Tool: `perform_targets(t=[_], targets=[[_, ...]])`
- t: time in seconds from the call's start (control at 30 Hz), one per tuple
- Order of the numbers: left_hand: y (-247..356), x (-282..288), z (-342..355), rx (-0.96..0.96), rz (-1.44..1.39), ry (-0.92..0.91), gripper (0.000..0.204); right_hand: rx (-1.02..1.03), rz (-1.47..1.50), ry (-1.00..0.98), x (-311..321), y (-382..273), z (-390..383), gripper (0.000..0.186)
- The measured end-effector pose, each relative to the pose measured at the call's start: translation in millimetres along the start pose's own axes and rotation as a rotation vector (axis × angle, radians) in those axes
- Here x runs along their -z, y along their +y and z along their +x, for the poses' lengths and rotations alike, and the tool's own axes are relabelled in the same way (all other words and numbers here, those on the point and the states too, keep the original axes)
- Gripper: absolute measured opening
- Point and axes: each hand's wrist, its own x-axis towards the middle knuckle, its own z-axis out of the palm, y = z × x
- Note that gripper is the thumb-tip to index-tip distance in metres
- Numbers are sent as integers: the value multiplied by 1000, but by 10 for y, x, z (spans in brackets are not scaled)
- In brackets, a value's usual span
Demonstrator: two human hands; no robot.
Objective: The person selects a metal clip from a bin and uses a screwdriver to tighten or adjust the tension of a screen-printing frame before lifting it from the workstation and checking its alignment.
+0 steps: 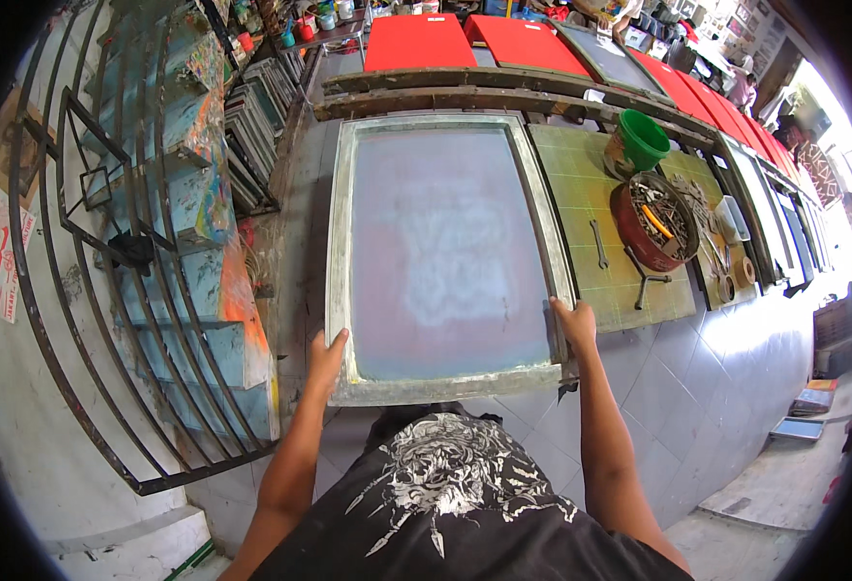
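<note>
A large screen frame (445,242) with a pale blue-grey mesh lies at the centre, with a faint lighter blotch in its middle. My left hand (329,353) grips the frame's left side near the lower corner, thumb on the rim. My right hand (573,324) holds the right side near the lower corner. Beside the frame on the right is a yellow-green gridded board (581,300) with a spanner (599,244), a T-shaped tool (645,279), a round brown tub (644,232) of hardware and a green bucket (636,143).
A black metal railing (82,320) and paint-stained steps (193,358) are on the left, beside stacked frames (251,136). Red panels (419,41) line the back behind wooden rails (416,102). A co-worker (742,87) is at far right; tiled floor (668,397) shows below.
</note>
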Motion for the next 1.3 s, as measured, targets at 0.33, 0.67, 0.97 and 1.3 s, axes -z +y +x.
perform_targets(t=[0.33,0.67,0.97,1.3], targets=[[-87,-45,466,31,25,-12,36,17,282,-81,-99,-120,232,53],[100,-26,405,166,-99,-29,43,-155,662,-546,98,-84,384,42],[89,-50,424,178,-83,-19,42,-157,668,-483,77,-125,333,31],[45,-6,436,172,-99,-44,41,-142,699,-492,45,-26,344,28]])
